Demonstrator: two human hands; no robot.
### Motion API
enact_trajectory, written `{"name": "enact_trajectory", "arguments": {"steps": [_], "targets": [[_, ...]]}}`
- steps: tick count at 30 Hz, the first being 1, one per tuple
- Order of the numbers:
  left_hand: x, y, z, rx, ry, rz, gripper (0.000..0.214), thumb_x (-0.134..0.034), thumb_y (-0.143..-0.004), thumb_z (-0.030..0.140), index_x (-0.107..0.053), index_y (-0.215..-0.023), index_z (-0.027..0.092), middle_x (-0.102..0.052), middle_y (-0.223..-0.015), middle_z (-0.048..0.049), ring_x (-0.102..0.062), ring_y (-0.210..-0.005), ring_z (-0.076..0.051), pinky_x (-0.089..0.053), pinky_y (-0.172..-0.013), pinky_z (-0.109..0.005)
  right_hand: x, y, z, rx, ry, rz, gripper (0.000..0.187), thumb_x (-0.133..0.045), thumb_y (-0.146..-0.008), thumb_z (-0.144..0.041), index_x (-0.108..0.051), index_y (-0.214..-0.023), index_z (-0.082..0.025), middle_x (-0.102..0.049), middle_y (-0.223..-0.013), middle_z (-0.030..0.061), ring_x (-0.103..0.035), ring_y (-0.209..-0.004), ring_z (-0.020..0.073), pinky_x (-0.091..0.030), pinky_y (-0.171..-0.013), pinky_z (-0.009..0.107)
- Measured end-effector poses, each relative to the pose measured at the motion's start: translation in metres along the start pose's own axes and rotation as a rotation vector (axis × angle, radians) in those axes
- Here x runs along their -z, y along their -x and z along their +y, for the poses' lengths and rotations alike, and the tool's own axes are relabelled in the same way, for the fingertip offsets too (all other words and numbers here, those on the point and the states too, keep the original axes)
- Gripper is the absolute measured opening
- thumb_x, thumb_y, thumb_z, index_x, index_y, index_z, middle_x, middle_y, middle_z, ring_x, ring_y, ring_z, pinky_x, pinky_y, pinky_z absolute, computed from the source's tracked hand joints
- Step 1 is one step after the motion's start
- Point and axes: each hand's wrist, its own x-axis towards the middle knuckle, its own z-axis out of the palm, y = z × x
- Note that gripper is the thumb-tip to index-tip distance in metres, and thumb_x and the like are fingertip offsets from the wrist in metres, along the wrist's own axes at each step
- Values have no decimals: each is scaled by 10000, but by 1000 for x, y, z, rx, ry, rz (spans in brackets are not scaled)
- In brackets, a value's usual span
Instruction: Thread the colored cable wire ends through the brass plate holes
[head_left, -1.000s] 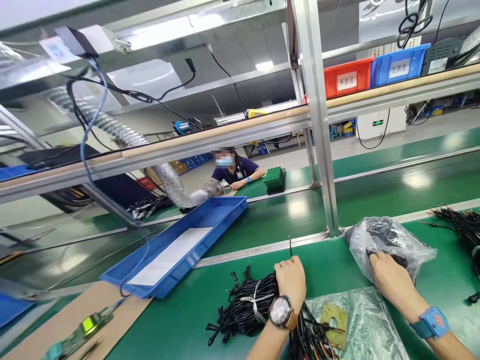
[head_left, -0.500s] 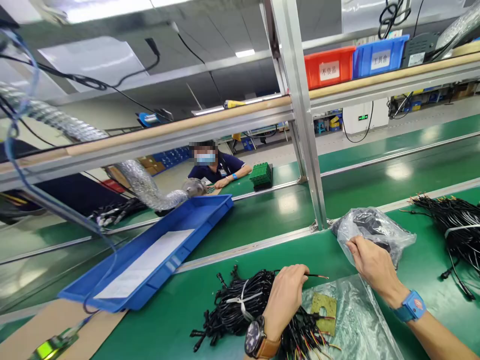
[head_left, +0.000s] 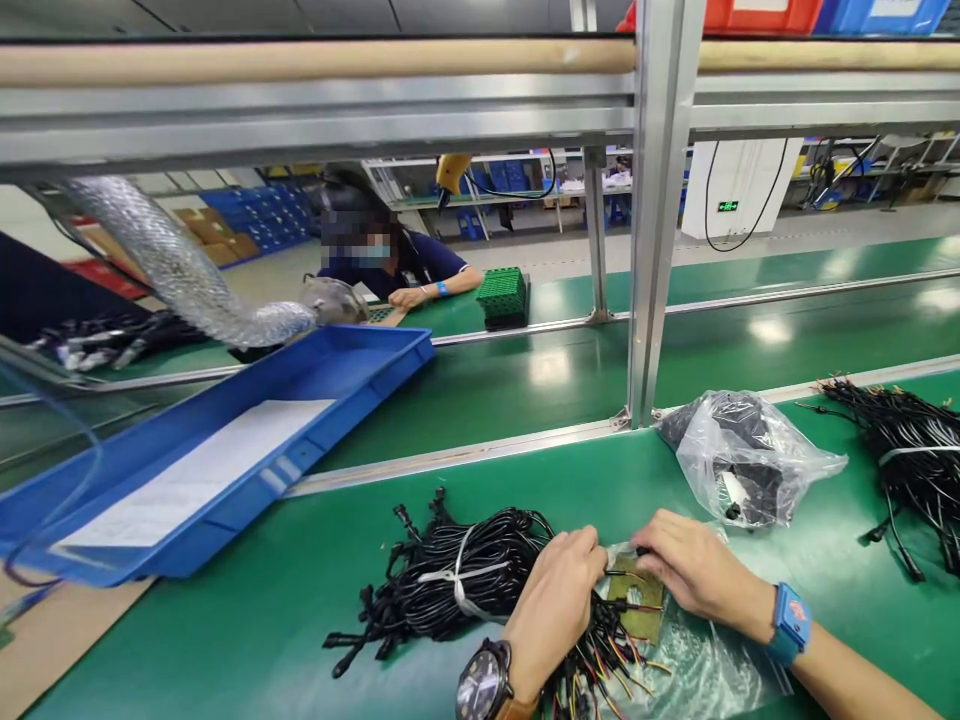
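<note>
My left hand (head_left: 559, 600) is closed on a black cable, whose thin wire end sticks out past the fingertips. The cable bundle (head_left: 480, 570), tied with a white band, lies beside and partly under that hand, its bare red, yellow and black wire ends fanned to the right. My right hand (head_left: 697, 570) pinches a small black piece (head_left: 642, 550), mostly hidden by the fingers. Between the hands, a yellowish-green square pad (head_left: 637, 625) with a hole rests on a clear plastic sheet (head_left: 697, 665). Behind my right hand stands a clear bag (head_left: 772, 460) of black parts.
A long blue tray (head_left: 300, 440) holding a white paper sits at the left. Another black cable bundle (head_left: 915, 440) lies at the right. A metal post (head_left: 652, 230) and shelf beam (head_left: 300, 120) cross ahead. A masked co-worker (head_left: 420, 265) sits beyond, near green crates (head_left: 502, 295).
My right hand has left the clear bag and come down and left towards the pad, with a small black piece in its fingers. My left hand still holds the cable. The view has shifted.
</note>
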Motion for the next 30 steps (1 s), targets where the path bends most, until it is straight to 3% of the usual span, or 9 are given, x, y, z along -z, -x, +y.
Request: {"name": "enact_trajectory", "arguments": {"steps": [7,12,17,21,24,26,30], "targets": [[-1,2,2,6,-8,18,311,-439,-837,-78,-603,-809,184,-608,-904,-40,-582,-920,-226,-485,-954,-404,-5,1,-7,0,-101,-228,204,-400,-1068,-287,-587,-1063,-204,-650,-1177,135,-575,-1202,267,-503,-983,431],[-1,0,4,9,-38,4,286,-452,-850,-46,-625,-833,181,-642,-890,-53,-597,-908,-245,-491,-914,-418,-1,1,-4,-53,-164,-80,216,-365,-1067,-261,-573,-1032,-215,-699,-1116,115,-578,-1212,258,-514,-977,416],[-2,-3,4,13,-57,-17,288,-454,-842,-34,-642,-821,183,-652,-840,-56,-602,-850,-247,-477,-846,-407,-5,2,-3,-11,-109,-190,228,-381,-1061,-282,-596,-1062,-207,-665,-1197,142,-589,-1196,268,-520,-976,434],[-1,-4,6,32,-64,-24,317,-427,-837,-50,-642,-840,183,-652,-857,-59,-604,-852,-247,-464,-832,-401,-7,2,-4,-18,-150,-131,225,-366,-1058,-258,-582,-1016,-213,-687,-1128,120,-570,-1208,268,-505,-987,435],[-2,-2,6,33,-66,-6,307,-420,-853,-47,-623,-868,183,-651,-874,-54,-604,-842,-241,-465,-836,-399,-6,1,-5,3,-138,-158,214,-381,-1055,-260,-585,-1013,-213,-675,-1131,119,-600,-1134,262,-516,-943,420],[-2,0,5,32,-45,24,270,-422,-891,-16,-599,-870,187,-643,-852,-45,-600,-815,-237,-467,-819,-396,-4,1,-3,-12,-138,-102,212,-384,-1056,-261,-585,-1013,-214,-669,-1103,113,-618,-1067,254,-519,-909,408],[-2,2,3,3,146,135,207,-440,-954,50,-574,-949,208,-657,-866,-15,-619,-821,-210,-471,-874,-382,4,1,7,-140,-185,199,236,-355,-1078,-266,-573,-1005,-215,-665,-941,72,-631,-880,212,-508,-785,337]]}}
